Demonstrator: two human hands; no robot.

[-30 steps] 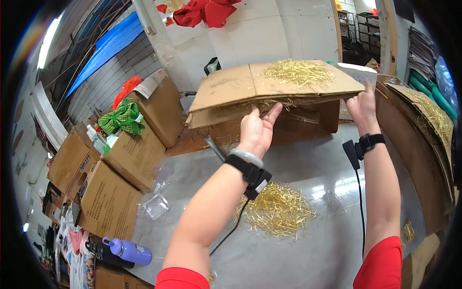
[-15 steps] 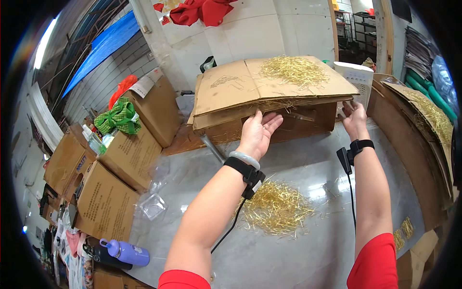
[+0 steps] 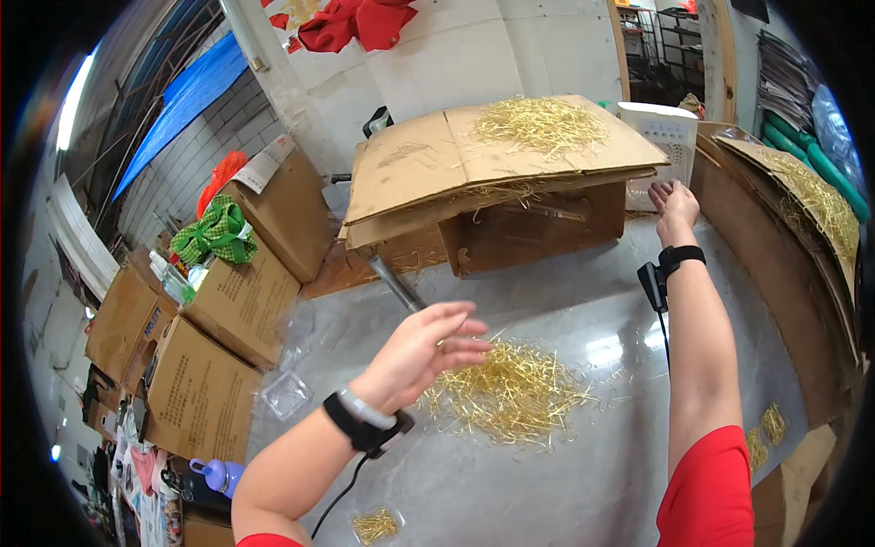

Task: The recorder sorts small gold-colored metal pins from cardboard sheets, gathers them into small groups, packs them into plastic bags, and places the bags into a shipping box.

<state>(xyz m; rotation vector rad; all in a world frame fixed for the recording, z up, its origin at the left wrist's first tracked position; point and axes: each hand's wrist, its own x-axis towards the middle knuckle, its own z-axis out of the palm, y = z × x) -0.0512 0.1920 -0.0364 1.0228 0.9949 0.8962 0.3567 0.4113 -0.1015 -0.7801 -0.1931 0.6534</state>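
My left hand (image 3: 424, 356) hovers over the left edge of a loose pile of thin gold wire-like pieces (image 3: 519, 392) on the grey table. Its fingers are stretched out and nothing is in them. My right hand (image 3: 674, 208) is raised just beyond the right end of a flat cardboard sheet (image 3: 410, 164), in front of a white perforated basket (image 3: 670, 137). Its fingers are loosely bent, with nothing visible between them. On the sheet lies another heap of the gold pieces (image 3: 538, 126). A cardboard box (image 3: 547, 228) stands beneath it.
A metal tube (image 3: 394, 278) sticks out under the sheet's left side. Several cartons (image 3: 205, 383) line the left, beside a clear plastic tray (image 3: 284, 394) and a purple bottle (image 3: 219, 474). Small gold bundles lie at the near edge (image 3: 375, 525) and right (image 3: 773, 423). Cardboard walls (image 3: 766, 264) border the right.
My left hand has dropped from the cardboard sheet's front edge toward the table pile. My right hand has come off the sheet's right corner. A small gold bundle now shows at the near edge.
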